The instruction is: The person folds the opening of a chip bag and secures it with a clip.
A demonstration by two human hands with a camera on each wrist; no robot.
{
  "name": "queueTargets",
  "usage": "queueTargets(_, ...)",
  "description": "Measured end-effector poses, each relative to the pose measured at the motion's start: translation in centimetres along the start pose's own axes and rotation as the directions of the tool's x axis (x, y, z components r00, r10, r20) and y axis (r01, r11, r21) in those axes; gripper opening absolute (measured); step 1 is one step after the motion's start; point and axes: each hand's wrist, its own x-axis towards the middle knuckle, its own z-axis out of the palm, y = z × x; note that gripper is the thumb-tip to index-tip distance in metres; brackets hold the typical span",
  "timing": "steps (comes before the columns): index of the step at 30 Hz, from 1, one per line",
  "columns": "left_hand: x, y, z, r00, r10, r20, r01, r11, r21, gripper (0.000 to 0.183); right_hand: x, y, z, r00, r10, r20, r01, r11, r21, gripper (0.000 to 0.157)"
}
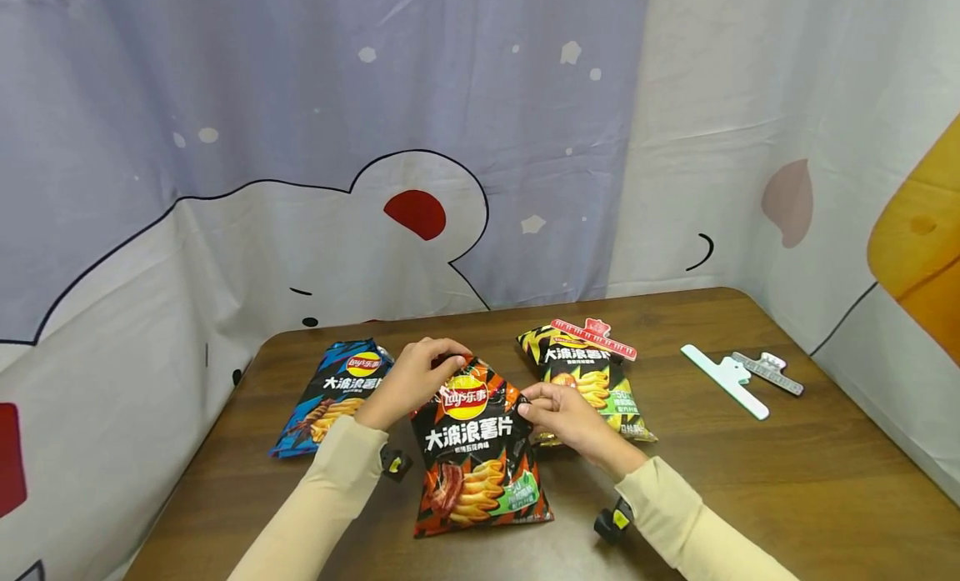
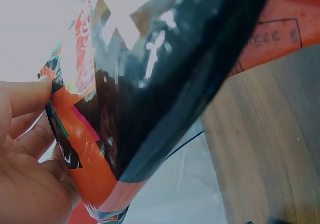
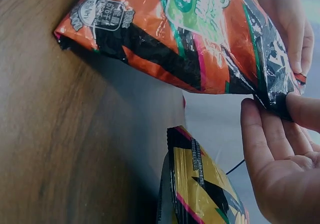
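A black and orange-red bag of chips (image 1: 468,448) stands tilted in front of me, its lower end close to the table. My left hand (image 1: 415,379) pinches its upper edge near the left corner, thumb toward me. On the other side my right hand (image 1: 573,418) pinches the upper right corner between thumb and fingers. In the left wrist view the left fingers (image 2: 35,92) grip the crimped top edge. The right wrist view shows the right thumb (image 3: 302,109) on the bag's dark corner with the fingers behind it.
A blue chip bag (image 1: 330,398) lies at the left, partly behind my left hand. Behind my right hand lies a yellow chip bag (image 1: 592,381) with a red clip (image 1: 594,338) across its top. Further right are a white-green clip (image 1: 725,381) and a grey clip (image 1: 768,371).
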Motion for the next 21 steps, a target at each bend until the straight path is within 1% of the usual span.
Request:
queueTargets(4, -0.03, 0.04, 0.07, 1.0, -0.013, -0.012, 0.013, 1.0, -0.007, 0.019, -0.03, -0.11, 0.01, 1.0, 0.005, -0.018, -0.005, 0.999, -0.031, 0.03)
queueTargets(8, 0.04, 0.05, 0.13, 1.0, -0.014, -0.023, 0.015, 1.0, 0.007, 0.018, -0.16, -0.28, 0.08, 0.999, -0.004, -0.034, 0.002, 0.998, -0.068, 0.032)
queueTargets(12, -0.03, 0.2, 0.16, 0.999, -0.016, -0.034, 0.017, 1.0, 0.011, 0.018, -0.22, -0.2, 0.1, 0.999, -0.04, -0.035, 0.037, 0.994, -0.102, 0.033)
queueTargets(15, -0.15, 0.34, 0.1, 0.999, -0.005, -0.042, 0.005, 1.0, 0.014, 0.018, -0.16, -0.06, 0.1, 0.997, -0.065, -0.037, 0.06, 0.99, -0.126, 0.032)
queueTargets(21, -0.2, 0.33, -0.01, 0.999, 0.027, -0.043, -0.026, 0.999, 0.025, 0.019, -0.14, -0.17, 0.08, 0.997, -0.054, -0.062, 0.044, 0.986, -0.163, 0.029)
